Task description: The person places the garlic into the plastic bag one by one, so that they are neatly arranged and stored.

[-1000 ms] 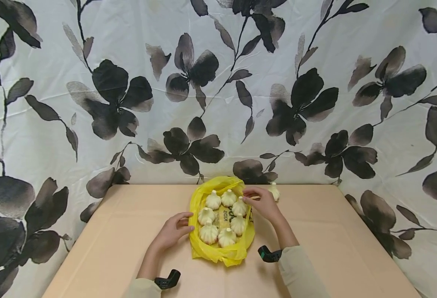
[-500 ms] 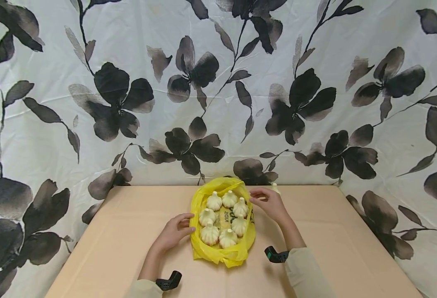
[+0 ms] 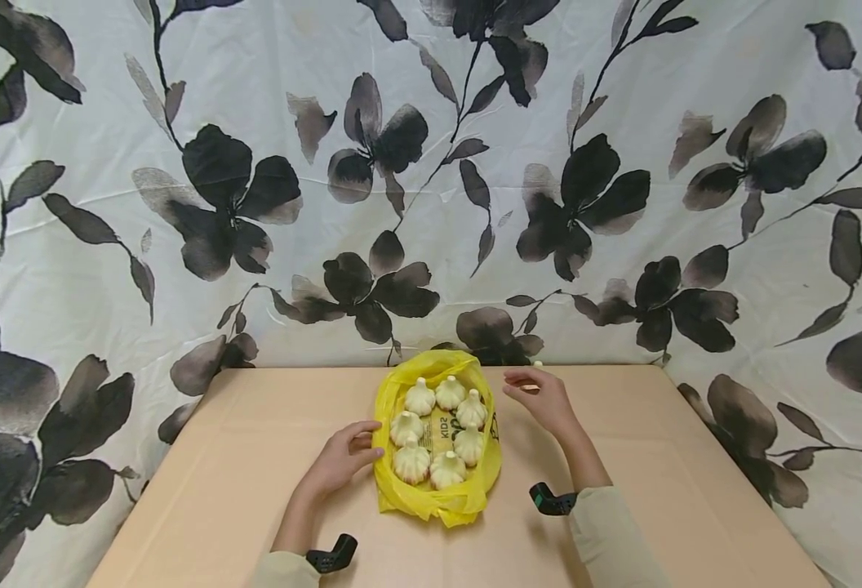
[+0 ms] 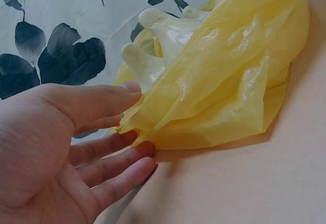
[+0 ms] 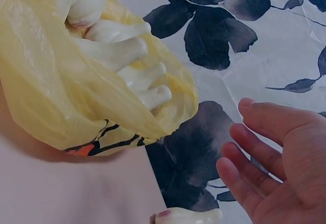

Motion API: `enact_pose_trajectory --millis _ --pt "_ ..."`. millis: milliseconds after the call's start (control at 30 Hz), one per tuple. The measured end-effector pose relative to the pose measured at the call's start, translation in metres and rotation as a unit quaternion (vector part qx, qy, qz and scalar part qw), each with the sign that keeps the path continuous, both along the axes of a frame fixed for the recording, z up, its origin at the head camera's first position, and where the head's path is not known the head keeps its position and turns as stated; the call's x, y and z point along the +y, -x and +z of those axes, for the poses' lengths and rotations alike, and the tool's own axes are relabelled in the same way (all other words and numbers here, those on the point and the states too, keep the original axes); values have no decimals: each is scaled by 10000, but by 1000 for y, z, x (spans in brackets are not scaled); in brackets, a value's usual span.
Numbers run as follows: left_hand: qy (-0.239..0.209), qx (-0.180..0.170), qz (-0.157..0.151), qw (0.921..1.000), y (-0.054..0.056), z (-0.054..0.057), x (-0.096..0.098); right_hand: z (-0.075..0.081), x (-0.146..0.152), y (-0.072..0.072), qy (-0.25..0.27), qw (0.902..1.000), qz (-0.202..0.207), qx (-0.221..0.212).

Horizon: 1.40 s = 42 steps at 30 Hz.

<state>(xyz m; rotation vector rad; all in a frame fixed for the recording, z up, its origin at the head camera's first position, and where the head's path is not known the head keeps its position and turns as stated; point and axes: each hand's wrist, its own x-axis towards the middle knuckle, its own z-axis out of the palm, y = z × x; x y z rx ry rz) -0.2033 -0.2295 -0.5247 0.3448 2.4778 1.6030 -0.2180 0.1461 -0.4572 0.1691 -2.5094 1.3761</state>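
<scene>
A yellow plastic bag (image 3: 438, 506) lies with its mouth spread wide, and several white garlic bulbs (image 3: 419, 398) stand in a ring inside it. My left hand (image 3: 343, 461) is at the bag's left edge. In the left wrist view its thumb and fingertips touch the crumpled rim, with a gap between thumb and fingers. To the right of the bag, my right hand (image 3: 544, 402) is held in the air with relaxed fingers and nothing in them. One more garlic bulb (image 5: 186, 216) lies outside the bag, mostly hidden behind the right hand in the head view.
The tan tabletop (image 3: 218, 490) stretches to both sides of the bag. A floral cloth (image 3: 475, 245) hangs right behind the table's far edge. Black cameras are strapped to both wrists.
My right hand has moved away from the bag's right rim, rightward toward the loose garlic bulb, which it now covers almost wholly in the head view. The left hand has stayed at the bag.
</scene>
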Motion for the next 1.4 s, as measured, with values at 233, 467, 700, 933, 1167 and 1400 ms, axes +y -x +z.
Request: enact_pose_trajectory --millis 233,467,700,933,1167,1400 --pt "10 57 -34 10000 0 2 0 0 6 -1 -44 9999 -97 -103" --pt "2 11 -39 10000 -1 3 0 0 15 -1 -95 9999 -74 -94" --pt "46 32 -59 10000 0 3 1 -2 22 0 -159 9998 -68 -97" --pt "19 -20 -4 10000 1 3 1 -3 29 2 -193 9997 -29 -138" --pt "47 -18 -53 10000 1 3 0 -5 33 5 -169 9995 -8 -266" --pt "3 -80 -68 9999 1 3 -1 -8 38 8 -123 9996 23 -263"
